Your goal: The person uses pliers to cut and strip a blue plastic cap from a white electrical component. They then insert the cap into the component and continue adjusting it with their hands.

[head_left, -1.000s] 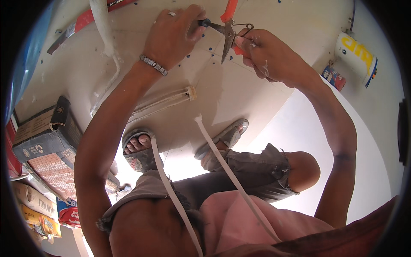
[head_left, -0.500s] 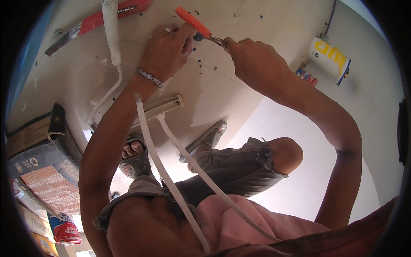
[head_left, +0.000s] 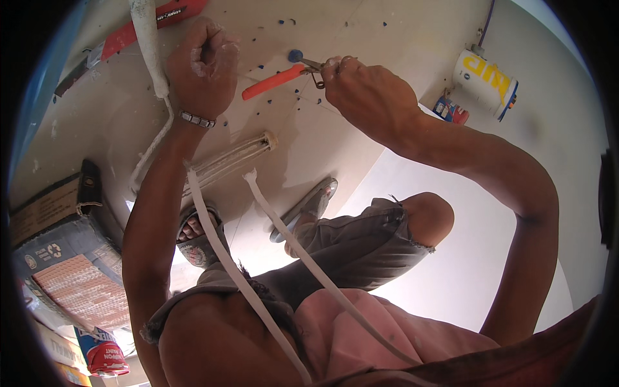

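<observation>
My right hand [head_left: 367, 90] is closed on a plier-like hand tool with an orange handle [head_left: 274, 82], gripping it at its metal end. A round blue piece [head_left: 295, 56] sits at the tip of a metal part beside that handle; how they join is unclear. My left hand [head_left: 205, 68], dusted white, is raised to the left with its fingers curled in. Whatever it may hold is hidden. Close by it lies a white-smeared paint roller handle [head_left: 147, 45], its bent rod leading to a bare roller cage [head_left: 232, 158].
Small blue bits [head_left: 261, 66] are scattered over the floor. A long red tool [head_left: 122, 35] lies at the far left. A worn cardboard box [head_left: 71, 232] and a red-and-blue can [head_left: 103, 355] stand left. A white bucket [head_left: 483, 80] is at the far right. Two white straps [head_left: 245, 284] hang before me.
My left hand has drawn away to the left, apart from the tool. The tool has turned in my right hand, so its orange handle now slopes down to the left. The blue piece shows fully.
</observation>
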Demonstrator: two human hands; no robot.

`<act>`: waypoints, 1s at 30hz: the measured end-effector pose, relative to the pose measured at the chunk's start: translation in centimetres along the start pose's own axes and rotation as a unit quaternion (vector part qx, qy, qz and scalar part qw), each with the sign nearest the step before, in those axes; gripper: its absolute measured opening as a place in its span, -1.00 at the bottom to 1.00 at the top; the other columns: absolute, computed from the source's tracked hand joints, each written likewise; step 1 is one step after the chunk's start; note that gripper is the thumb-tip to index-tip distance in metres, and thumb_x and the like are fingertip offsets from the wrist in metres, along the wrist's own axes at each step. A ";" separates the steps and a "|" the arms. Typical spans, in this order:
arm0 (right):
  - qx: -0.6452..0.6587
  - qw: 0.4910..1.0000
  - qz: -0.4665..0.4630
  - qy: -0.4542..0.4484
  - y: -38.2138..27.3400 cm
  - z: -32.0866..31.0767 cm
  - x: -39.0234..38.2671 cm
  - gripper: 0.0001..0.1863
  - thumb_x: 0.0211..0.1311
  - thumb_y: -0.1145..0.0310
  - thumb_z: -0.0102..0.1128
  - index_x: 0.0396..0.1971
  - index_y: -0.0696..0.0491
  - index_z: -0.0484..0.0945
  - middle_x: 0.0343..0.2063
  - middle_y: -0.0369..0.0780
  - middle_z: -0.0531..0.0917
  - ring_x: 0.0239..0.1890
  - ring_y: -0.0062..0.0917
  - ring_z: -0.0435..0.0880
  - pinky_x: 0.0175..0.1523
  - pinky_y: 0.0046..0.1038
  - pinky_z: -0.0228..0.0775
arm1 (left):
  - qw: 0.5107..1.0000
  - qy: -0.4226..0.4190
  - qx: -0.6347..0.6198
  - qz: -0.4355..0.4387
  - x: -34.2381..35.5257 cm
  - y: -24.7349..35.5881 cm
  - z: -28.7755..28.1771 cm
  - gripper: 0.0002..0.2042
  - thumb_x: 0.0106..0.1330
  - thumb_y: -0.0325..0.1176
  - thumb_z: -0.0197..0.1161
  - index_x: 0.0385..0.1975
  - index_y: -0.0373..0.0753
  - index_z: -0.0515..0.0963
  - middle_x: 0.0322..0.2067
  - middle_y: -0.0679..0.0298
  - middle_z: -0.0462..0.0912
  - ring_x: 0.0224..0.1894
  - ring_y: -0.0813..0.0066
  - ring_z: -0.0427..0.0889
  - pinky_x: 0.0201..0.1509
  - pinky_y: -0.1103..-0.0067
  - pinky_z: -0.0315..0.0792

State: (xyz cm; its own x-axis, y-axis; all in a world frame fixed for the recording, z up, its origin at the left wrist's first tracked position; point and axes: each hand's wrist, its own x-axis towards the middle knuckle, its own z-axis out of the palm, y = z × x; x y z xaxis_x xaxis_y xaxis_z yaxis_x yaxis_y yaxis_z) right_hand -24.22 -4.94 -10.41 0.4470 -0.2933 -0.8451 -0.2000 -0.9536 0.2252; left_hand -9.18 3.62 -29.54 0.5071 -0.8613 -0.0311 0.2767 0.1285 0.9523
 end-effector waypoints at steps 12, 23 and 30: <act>0.491 0.846 0.192 -0.080 -0.2 1.4 0.8 -0.85 0.37 0.46 0.11 -0.23 0.25 0.52 -0.53 -0.10 0.60 -0.52 -0.35 0.63 -0.41 -0.27 0.47 | 0.990 -0.045 0.125 0.052 0.5 0.7 -0.7 -0.90 0.35 -0.42 0.28 -0.37 -0.26 0.52 -0.64 0.40 0.42 -0.59 0.70 0.31 -0.49 0.67 0.25; 0.812 0.510 0.240 -0.153 1.4 0.9 1.1 -0.87 0.44 0.38 -0.01 -0.32 0.10 0.44 -0.52 -0.33 0.40 -0.68 -0.71 0.16 -0.67 -0.64 -0.08 | 0.921 -0.150 0.343 0.103 0.8 0.0 0.6 -0.83 0.33 -0.36 0.25 -0.13 -0.14 0.65 -0.35 0.31 0.66 -0.41 0.38 0.62 -0.26 0.49 0.52; 0.833 0.531 0.147 -0.060 -0.7 1.0 -3.8 -0.75 0.49 0.21 0.08 -0.33 0.07 0.42 -0.55 -0.37 0.43 -0.71 -0.83 0.20 -0.74 -0.70 -0.11 | 0.912 -0.265 0.313 -0.006 -1.3 2.8 1.6 -0.49 0.34 -0.36 0.27 0.33 -0.14 0.44 0.02 0.23 0.69 -0.07 0.35 0.72 0.01 0.48 0.60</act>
State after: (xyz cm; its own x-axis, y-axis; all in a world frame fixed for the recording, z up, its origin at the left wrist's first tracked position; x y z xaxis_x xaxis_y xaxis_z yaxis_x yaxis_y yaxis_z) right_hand -26.64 -3.09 -7.84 0.1446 -0.3112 -0.9393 -0.7832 0.5441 -0.3009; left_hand -10.41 4.32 -26.32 -0.0051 -0.9987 -0.0503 -0.3251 -0.0459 0.9446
